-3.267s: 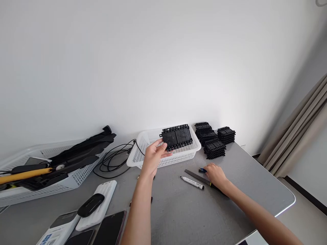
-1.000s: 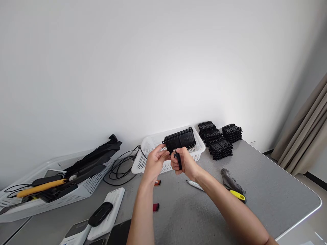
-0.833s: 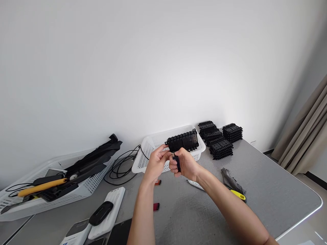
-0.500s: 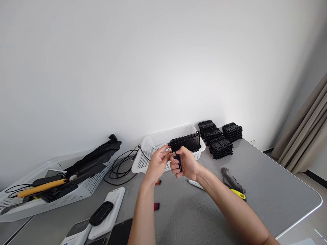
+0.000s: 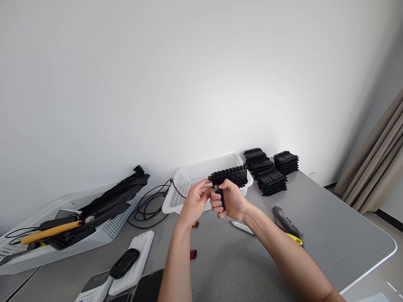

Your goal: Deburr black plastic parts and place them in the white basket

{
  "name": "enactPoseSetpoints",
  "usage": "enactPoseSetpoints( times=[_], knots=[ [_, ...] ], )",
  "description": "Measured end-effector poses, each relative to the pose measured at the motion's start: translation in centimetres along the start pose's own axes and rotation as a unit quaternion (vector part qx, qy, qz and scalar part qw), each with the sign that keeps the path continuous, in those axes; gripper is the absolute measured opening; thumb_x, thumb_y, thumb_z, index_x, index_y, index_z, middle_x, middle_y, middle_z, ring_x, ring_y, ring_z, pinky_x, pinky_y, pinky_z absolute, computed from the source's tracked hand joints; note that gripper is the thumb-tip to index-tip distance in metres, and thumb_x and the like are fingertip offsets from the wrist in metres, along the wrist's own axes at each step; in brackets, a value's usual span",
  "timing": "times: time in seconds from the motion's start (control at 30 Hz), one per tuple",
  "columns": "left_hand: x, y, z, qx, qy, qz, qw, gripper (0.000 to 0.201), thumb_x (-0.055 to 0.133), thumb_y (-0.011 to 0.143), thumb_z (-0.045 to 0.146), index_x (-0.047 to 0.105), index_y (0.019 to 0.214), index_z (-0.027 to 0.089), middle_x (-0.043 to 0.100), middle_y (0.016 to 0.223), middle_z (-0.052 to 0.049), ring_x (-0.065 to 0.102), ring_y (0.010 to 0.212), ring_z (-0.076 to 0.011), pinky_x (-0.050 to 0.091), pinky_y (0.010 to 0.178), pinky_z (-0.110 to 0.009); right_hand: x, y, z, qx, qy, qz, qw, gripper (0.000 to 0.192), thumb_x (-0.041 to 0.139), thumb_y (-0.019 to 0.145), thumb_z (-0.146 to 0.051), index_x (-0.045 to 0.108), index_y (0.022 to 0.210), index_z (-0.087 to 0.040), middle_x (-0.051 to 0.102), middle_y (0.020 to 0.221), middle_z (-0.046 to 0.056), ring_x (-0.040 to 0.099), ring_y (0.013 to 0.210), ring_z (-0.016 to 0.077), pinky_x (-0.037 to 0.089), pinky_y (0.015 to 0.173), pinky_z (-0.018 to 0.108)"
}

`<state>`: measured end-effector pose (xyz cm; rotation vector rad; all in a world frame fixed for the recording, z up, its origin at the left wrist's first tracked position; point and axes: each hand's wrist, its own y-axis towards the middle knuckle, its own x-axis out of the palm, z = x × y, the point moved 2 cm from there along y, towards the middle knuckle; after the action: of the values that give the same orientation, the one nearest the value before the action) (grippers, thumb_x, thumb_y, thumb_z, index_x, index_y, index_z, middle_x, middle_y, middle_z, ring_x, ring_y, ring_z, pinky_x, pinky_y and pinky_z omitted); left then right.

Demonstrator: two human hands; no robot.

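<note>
Both hands meet above the counter [image 5: 239, 268] — left hand [image 5: 195, 202] pinches the black part [image 5: 229, 175], now tilted edge-on. Right hand [image 5: 229, 200], earlier empty, grips a lighter [image 5: 219, 197] beneath it.

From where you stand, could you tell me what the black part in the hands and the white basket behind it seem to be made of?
The black part looks like moulded plastic with a matte finish: ribbed edges, no shine. The white basket also looks like plastic, slightly glossy, its walls a moulded lattice of small holes. Neither can be confirmed by look alone.

Both forearms are seen bare to the elbow; no sleeves, gloves, rings or watch are worn.
</note>
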<state>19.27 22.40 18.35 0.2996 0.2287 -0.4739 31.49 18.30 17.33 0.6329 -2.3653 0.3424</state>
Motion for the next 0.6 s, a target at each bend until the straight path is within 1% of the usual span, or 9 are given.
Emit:
enactPoseSetpoints(
  times=[0.1, 0.27, 0.47, 0.6],
  knots=[
    [0.0, 0.0, 0.1, 0.001, 0.004, 0.003, 1.0, 0.029, 0.055, 0.083, 0.024, 0.061, 0.111, 0.018, 0.058, 0.061, 0.004, 0.057, 0.063, -0.0128, 0.044, 0.064, -0.022, 0.0, -0.1, -0.1, 0.005, 0.007, -0.003, 1.0, 0.018, 0.037, 0.069, -0.038, 0.033, 0.063, -0.021, 0.025, 0.061, -0.004, 0.019, 0.05, 0.0106, 0.013, 0.043, 0.022],
    [-0.1, 0.1, 0.2, 0.003, 0.002, 0.008, 1.0, 0.031, 0.057, 0.081, 0.026, 0.062, 0.111, 0.017, 0.07, 0.076, -0.001, 0.063, 0.069, -0.0152, 0.048, 0.074, -0.027, -0.2, -0.2, -0.4, 0.003, 0.023, -0.01, 1.0, 0.019, 0.035, 0.07, -0.038, 0.034, 0.063, -0.021, 0.024, 0.062, -0.004, 0.019, 0.051, 0.0108, 0.013, 0.043, 0.021],
    [-0.5, 0.1, -0.2, -0.002, -0.007, 0.024, 1.0, 0.038, 0.063, 0.081, 0.038, 0.061, 0.111, 0.016, 0.073, 0.08, -0.005, 0.068, 0.076, -0.0206, 0.05, 0.084, -0.035, -0.9, -0.3, -0.8, -0.003, 0.05, -0.007, 0.999, 0.02, 0.036, 0.074, -0.038, 0.034, 0.064, -0.021, 0.026, 0.061, -0.004, 0.021, 0.05, 0.0109, 0.014, 0.043, 0.021],
    [-1.1, 0.2, -0.6, -0.007, -0.011, 0.039, 0.999, 0.048, 0.068, 0.076, 0.047, 0.06, 0.111, 0.015, 0.074, 0.083, -0.007, 0.07, 0.075, -0.0241, 0.052, 0.084, -0.04, -1.4, -0.6, -1.3, -0.01, 0.065, 0.002, 0.998, 0.02, 0.036, 0.074, -0.038, 0.032, 0.065, -0.021, 0.026, 0.06, -0.004, 0.021, 0.05, 0.0111, 0.014, 0.044, 0.021]
  ],
)
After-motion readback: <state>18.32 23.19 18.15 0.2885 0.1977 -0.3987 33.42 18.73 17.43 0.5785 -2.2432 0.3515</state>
